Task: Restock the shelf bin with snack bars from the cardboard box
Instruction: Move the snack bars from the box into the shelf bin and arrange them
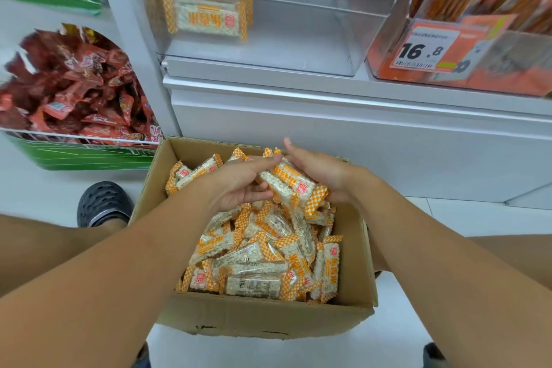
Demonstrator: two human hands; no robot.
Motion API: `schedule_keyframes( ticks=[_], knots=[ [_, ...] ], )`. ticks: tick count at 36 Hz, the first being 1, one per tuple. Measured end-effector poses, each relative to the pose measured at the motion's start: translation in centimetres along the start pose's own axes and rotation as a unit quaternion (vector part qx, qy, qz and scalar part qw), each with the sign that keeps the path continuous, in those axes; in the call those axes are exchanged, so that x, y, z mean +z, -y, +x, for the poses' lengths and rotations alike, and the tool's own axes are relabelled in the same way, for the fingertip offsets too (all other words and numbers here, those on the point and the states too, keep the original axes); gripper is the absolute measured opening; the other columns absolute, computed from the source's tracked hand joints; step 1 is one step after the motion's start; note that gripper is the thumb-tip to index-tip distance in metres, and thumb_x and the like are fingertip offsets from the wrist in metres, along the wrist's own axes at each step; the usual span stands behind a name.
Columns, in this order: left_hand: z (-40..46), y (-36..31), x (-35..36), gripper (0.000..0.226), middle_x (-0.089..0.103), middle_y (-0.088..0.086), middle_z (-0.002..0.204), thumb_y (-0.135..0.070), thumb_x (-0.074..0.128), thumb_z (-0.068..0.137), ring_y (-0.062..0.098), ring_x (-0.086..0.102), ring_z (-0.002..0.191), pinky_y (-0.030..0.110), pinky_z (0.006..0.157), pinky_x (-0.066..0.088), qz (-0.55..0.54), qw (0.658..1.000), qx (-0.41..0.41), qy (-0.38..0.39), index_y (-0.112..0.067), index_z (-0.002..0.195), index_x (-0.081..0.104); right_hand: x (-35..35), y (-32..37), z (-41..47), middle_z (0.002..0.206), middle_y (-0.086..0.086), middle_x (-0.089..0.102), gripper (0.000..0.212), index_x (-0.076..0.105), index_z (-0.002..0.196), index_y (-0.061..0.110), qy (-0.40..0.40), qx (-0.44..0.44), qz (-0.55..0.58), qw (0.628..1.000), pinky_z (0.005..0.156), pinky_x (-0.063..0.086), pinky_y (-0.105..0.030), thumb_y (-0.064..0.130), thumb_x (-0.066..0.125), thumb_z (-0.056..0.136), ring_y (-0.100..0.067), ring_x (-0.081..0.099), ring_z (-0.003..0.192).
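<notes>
The bars (294, 185) you're lifting sit between your two hands, just above the far end of the box (263, 314). The top bar's long axis runs from upper left to lower right, its checkered orange end pointing toward your right wrist. Your left hand (239, 185) cups the bundle from the left with fingers curled round it; your right hand (316, 170) closes in from the right, fingers wrapped behind the bars and fingertips showing above them. How many bars you hold is hard to tell; at least two or three.

The bin (298, 48) lies straight ahead and above, on the shelf directly behind the box, its open side toward you. Both hands are about equally near it, so the bundle probably has to go up and forward together, and the bars would do best laid flat the way the few already there lie. Only a small stack (206, 18) sits at the bin's left, with much bare floor to its right.

Each bar is a pale, bumpy puffed-grain slab in clear wrap with orange-and-white checkered ends and a small red label. The wrappers look slick, so loose bars could slip out. The box is still heaped with bars (268, 251), so the restocking looks barely begun.
</notes>
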State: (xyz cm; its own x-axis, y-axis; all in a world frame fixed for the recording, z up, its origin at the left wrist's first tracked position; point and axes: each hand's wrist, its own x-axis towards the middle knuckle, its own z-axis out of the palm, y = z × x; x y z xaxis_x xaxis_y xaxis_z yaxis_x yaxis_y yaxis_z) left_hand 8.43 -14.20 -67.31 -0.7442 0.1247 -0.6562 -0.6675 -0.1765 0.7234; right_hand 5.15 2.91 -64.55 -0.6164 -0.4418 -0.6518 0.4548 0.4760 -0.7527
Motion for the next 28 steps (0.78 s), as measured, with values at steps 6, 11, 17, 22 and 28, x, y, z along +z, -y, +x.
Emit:
schedule_keyframes(
  ticks=[6,11,17,22,28],
  knots=[
    [0.5,-0.3,0.2,0.061,0.043,0.003,0.071,-0.030,0.084,0.072,0.004,0.051,0.045,0.019,0.047,0.054,-0.012,1.000,0.000,-0.027,-0.006,0.122,0.058,1.4,1.5,-0.5,0.166,0.008,0.016,0.082,0.027,0.157,0.033,-0.028,-0.011,-0.085,0.996,0.119,0.009,-0.048,0.080,0.017,0.090,-0.022,0.022,0.151],
    [0.5,-0.6,0.4,0.038,0.041,-0.004,0.058,-0.031,0.082,0.077,0.003,0.045,0.044,0.017,0.043,0.051,-0.028,0.999,-0.010,-0.042,-0.012,0.106,0.066,1.0,1.5,-0.1,0.166,0.009,0.015,0.087,0.024,0.157,0.037,-0.035,-0.015,-0.041,0.998,0.122,0.006,-0.050,0.086,0.012,0.086,-0.018,0.015,0.153],
    [1.4,-1.4,0.5,0.042,0.037,-0.004,0.060,-0.028,0.082,0.080,0.003,0.041,0.039,0.015,0.040,0.047,-0.130,0.983,0.025,-0.127,-0.010,0.114,0.066,-0.6,1.9,0.2,0.128,-0.014,0.066,0.072,0.052,0.133,0.022,-0.065,-0.103,0.046,0.992,0.081,0.050,-0.037,0.061,0.074,0.077,-0.022,0.065,0.098],
    [0.8,-2.5,0.7,0.056,0.040,-0.002,0.051,-0.034,0.081,0.080,0.005,0.047,0.037,0.017,0.044,0.050,-0.141,0.978,0.062,-0.142,-0.010,0.125,0.060,-0.7,1.8,0.8,0.130,0.002,0.063,0.081,0.059,0.128,0.023,-0.090,-0.169,-0.120,0.974,0.107,0.046,-0.036,0.020,0.097,0.057,-0.014,0.055,0.126],
    [-0.8,-4.5,0.0,0.057,0.049,0.001,0.077,-0.042,0.083,0.075,0.004,0.048,0.042,0.018,0.045,0.052,-0.167,0.976,0.060,-0.125,-0.012,0.119,0.063,-0.5,3.9,0.1,0.124,0.010,0.067,0.069,0.065,0.131,0.024,-0.147,-0.250,-0.172,0.941,0.104,0.043,-0.026,0.016,0.088,0.066,-0.005,0.058,0.119]
  ],
)
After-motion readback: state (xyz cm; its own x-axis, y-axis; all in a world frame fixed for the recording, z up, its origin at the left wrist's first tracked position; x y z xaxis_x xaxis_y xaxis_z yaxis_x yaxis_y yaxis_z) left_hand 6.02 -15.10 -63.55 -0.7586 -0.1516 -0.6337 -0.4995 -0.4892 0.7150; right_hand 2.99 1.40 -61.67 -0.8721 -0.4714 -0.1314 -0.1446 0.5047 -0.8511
